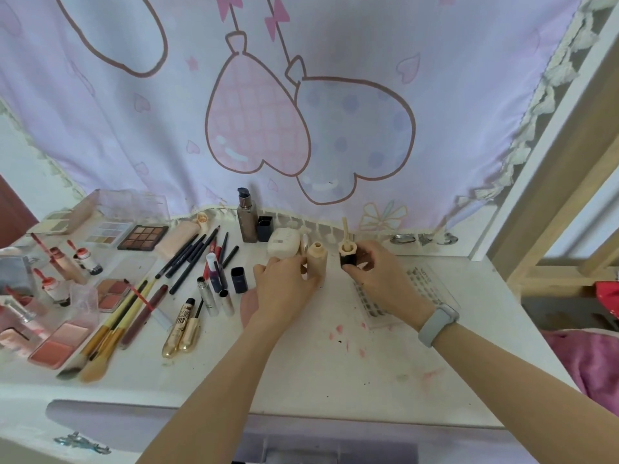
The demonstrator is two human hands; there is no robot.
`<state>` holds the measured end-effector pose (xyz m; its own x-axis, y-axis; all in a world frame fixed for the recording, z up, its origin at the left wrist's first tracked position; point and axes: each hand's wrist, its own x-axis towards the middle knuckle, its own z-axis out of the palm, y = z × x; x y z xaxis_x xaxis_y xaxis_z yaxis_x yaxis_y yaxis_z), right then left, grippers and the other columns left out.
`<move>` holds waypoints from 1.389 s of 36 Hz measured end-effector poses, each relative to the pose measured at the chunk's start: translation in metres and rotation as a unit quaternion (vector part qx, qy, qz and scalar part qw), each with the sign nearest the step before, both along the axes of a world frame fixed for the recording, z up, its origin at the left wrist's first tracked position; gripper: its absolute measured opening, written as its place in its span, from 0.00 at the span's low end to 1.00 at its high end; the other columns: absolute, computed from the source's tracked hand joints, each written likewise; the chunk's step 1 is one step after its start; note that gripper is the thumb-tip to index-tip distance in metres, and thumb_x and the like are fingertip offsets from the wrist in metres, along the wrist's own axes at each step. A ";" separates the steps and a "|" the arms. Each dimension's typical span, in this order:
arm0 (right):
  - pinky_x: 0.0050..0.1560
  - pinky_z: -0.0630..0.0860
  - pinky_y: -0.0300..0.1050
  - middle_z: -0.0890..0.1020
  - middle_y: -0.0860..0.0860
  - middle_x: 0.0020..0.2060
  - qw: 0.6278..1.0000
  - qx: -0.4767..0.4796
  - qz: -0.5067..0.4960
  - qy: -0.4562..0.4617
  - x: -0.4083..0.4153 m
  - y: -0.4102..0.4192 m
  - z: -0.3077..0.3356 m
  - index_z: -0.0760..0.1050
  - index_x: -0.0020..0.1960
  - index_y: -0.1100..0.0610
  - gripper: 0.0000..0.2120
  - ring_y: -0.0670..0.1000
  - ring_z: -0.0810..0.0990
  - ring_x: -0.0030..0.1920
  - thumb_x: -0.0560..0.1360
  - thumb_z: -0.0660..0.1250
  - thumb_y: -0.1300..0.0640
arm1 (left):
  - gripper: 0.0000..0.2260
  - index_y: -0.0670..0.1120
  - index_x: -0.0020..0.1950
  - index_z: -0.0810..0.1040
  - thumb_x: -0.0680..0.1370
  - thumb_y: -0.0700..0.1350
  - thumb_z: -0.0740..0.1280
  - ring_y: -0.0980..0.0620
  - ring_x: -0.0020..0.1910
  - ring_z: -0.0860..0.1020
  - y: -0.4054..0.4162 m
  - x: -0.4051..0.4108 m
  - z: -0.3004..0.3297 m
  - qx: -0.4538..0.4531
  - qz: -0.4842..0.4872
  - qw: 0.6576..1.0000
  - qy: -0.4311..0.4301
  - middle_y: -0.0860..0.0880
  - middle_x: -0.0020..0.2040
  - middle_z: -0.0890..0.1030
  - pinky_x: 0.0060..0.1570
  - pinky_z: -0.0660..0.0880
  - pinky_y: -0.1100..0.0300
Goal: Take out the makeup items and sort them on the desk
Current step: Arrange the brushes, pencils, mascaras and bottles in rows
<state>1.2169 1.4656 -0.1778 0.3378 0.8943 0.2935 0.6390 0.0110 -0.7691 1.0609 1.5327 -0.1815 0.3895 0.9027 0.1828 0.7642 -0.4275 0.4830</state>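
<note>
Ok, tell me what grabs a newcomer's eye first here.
The two hands at the desk's middle: the left hand grips a beige bottle, the right hand holds its black cap with the applicator up. Behind hangs a pink curtain with heart balloons; brushes and palettes lie left.

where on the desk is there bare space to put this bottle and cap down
Bare desk lies near the front edge, between the forearms, stained but free. Crowded: left of the left hand, with brushes and palettes; the back edge by the pump bottle; and the lash tray under the right hand.
</note>
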 end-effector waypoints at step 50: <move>0.52 0.71 0.49 0.80 0.51 0.49 0.987 0.018 0.051 -0.154 -0.049 -0.030 -0.034 0.77 0.59 0.58 0.17 0.50 0.76 0.48 0.74 0.58 0.58 | 0.16 0.44 0.58 0.79 0.75 0.45 0.57 0.47 0.58 0.78 -0.064 -0.061 -0.043 0.186 -0.046 0.981 0.004 0.48 0.58 0.80 0.62 0.67 0.40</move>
